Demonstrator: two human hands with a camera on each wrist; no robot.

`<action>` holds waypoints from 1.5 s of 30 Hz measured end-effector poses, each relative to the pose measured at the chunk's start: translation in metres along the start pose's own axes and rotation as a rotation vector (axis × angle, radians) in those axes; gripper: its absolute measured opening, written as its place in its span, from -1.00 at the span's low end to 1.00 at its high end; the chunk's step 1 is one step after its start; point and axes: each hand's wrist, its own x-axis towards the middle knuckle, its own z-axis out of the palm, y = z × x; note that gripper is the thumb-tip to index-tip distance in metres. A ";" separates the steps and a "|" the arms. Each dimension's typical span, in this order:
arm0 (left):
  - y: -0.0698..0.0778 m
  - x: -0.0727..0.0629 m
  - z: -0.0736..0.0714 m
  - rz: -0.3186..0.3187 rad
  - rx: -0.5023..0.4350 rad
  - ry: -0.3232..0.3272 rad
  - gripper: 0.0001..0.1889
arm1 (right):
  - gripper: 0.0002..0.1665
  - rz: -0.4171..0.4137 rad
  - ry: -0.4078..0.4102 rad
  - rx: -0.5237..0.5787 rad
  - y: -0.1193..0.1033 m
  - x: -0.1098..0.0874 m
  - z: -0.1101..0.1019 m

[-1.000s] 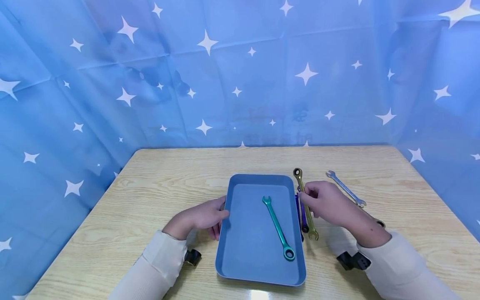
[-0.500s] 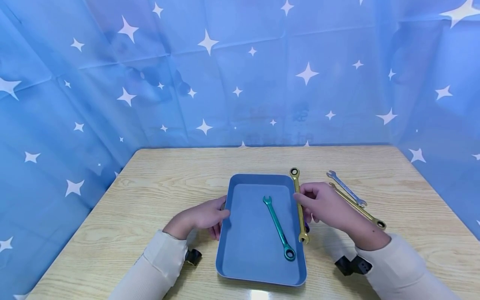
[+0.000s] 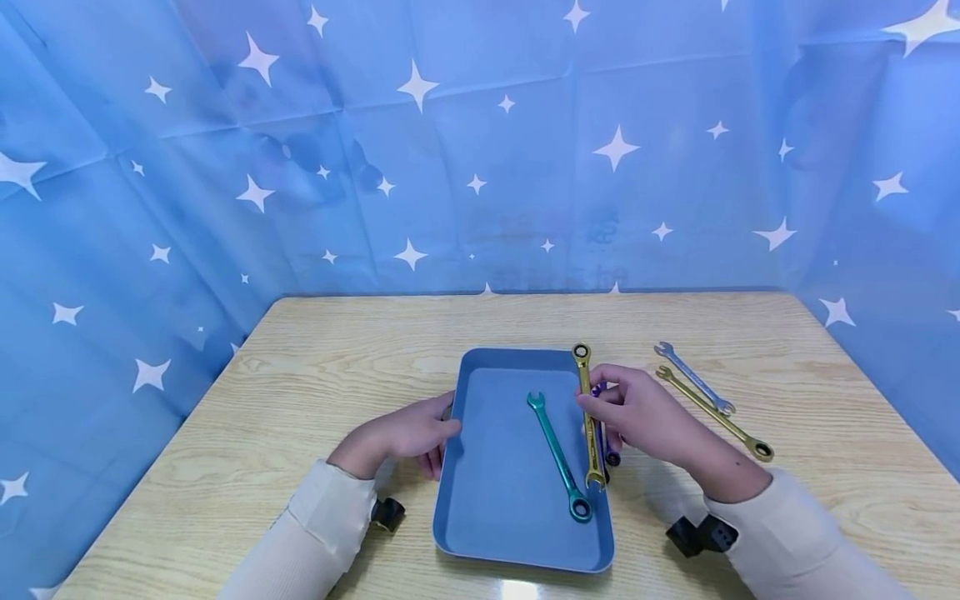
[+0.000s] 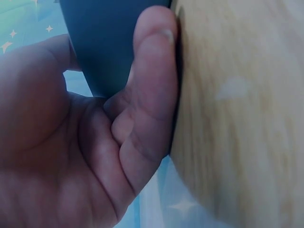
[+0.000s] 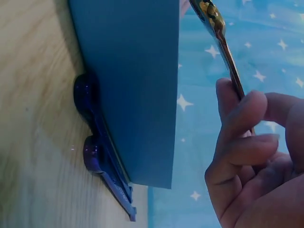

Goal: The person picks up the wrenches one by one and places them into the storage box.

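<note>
My left hand (image 3: 408, 431) grips the left rim of the blue-grey tray (image 3: 491, 475), thumb over the edge and fingers curled against the outer wall. In the left wrist view those fingers lie between the tray wall (image 4: 102, 47) and the tabletop. Above the tray's right rim, my right hand (image 3: 641, 412) pinches a gold combination wrench (image 3: 592, 446) near its middle, ratchet ring end pointing away. The right wrist view shows this gold wrench (image 5: 230, 59) raised higher than the tray's side. A green combination wrench (image 3: 557, 454) lies slanted inside the tray.
Two purple wrenches (image 5: 92, 154) lie on the table along the tray's right outer wall, partly hidden by my right hand in the head view. Farther right lie another gold wrench (image 3: 716, 412) and a silver open-ended wrench (image 3: 693, 377). A starry blue curtain (image 3: 480, 150) hangs behind the table.
My right hand has carried the gold wrench leftward, from over the purple wrenches to over the tray's right side. The left hand, tray and green wrench have stayed put.
</note>
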 end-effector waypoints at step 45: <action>-0.002 0.001 0.000 -0.002 0.008 0.004 -0.39 | -0.63 0.016 -0.121 -0.140 0.015 0.008 0.015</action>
